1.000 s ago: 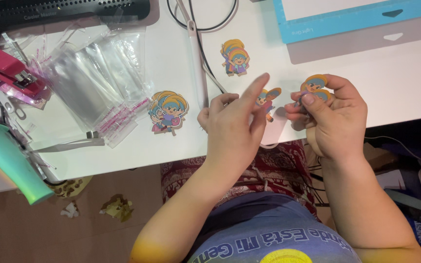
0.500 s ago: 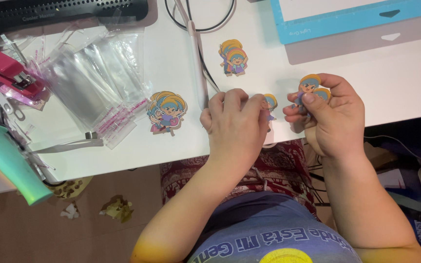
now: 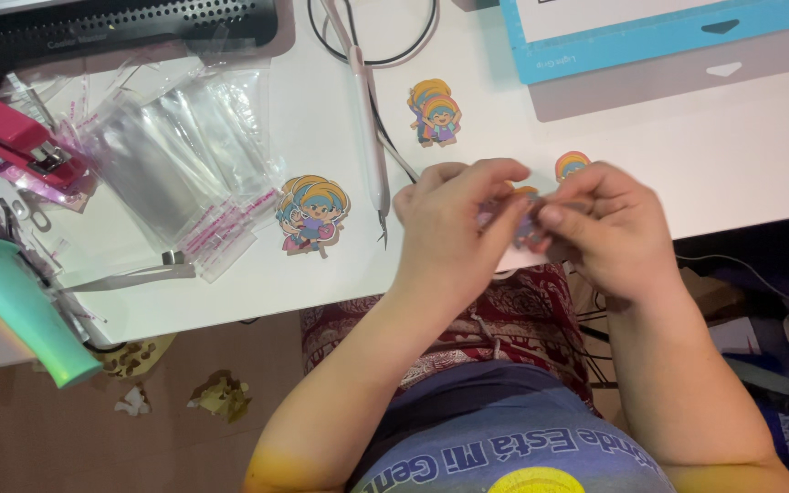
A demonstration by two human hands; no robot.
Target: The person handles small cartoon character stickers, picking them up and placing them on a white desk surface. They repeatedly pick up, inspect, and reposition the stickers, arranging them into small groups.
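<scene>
My left hand [image 3: 454, 228] and my right hand [image 3: 604, 233] meet over the white table's front edge [image 3: 257, 297], fingertips pinched together on a small cartoon-character sticker [image 3: 522, 215], mostly hidden between them. Another sticker's rainbow top [image 3: 573, 164] peeks out just beyond my right hand. A small stack of the same stickers [image 3: 312, 212] lies left of my left hand. A second stack [image 3: 436, 111] lies farther back.
A pile of clear plastic sleeves with pink strips [image 3: 175, 164] lies at left, near a pink stapler [image 3: 6, 137] and a mint-green tool [image 3: 25, 310]. A white pen-like weeding tool [image 3: 367, 119] with a black cable, a black machine [image 3: 120, 23] and a blue cutting mat [image 3: 650, 32] sit behind.
My hands have closed in on each other. The sticker held up in my right hand earlier is now tucked between both sets of fingers, and a sticker shows behind my right hand.
</scene>
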